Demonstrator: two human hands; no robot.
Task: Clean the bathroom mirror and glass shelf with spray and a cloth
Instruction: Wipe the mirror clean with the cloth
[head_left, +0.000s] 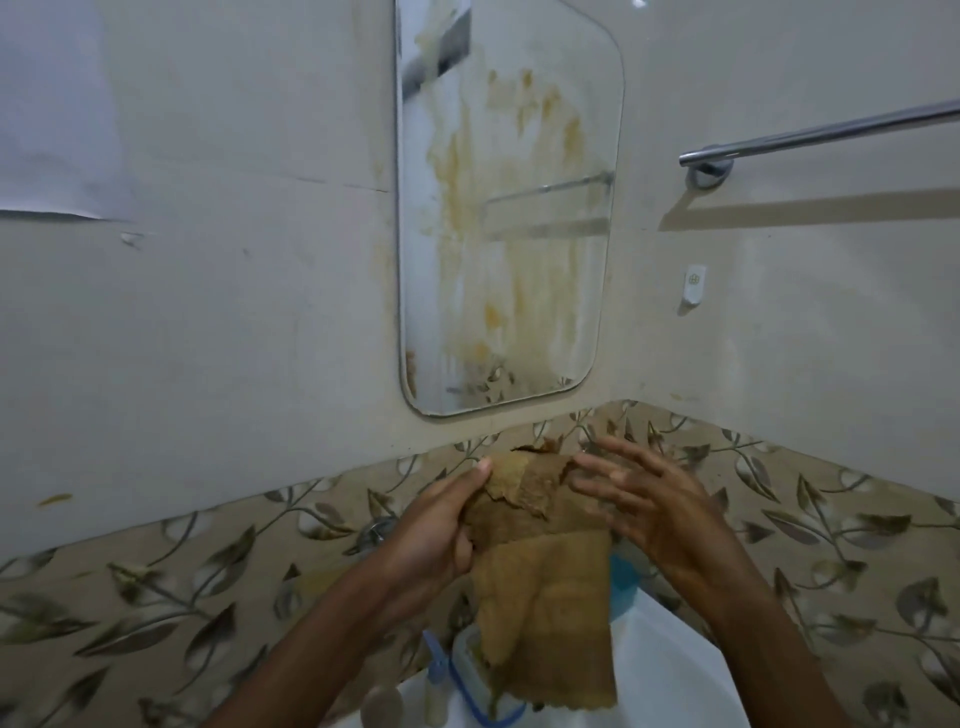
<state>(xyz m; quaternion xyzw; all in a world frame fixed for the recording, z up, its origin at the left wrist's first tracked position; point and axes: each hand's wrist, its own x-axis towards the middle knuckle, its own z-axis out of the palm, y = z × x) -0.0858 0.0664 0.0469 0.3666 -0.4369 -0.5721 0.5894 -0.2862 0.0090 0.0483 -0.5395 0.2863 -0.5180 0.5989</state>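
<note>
A tall mirror (506, 218) with rounded corners hangs on the wall, smeared with yellow-brown streaks down its middle. Below it, my left hand (436, 535) grips a brown, frayed cloth (545, 597) at its upper left edge, and the cloth hangs down over the sink. My right hand (649, 504) hovers at the cloth's upper right with fingers spread and straight, its fingertips near the cloth's top. No glass shelf shows directly; a faint shelf-like reflection appears in the mirror. A spray bottle is partly hidden behind the cloth at the bottom.
A chrome towel bar (821, 135) sticks out from the right wall. A white hook (693, 283) sits below it. The white sink (670, 675) lies at the bottom, with a tap (374, 535), a blue cup (623, 577) and small bottles (436, 691) around it.
</note>
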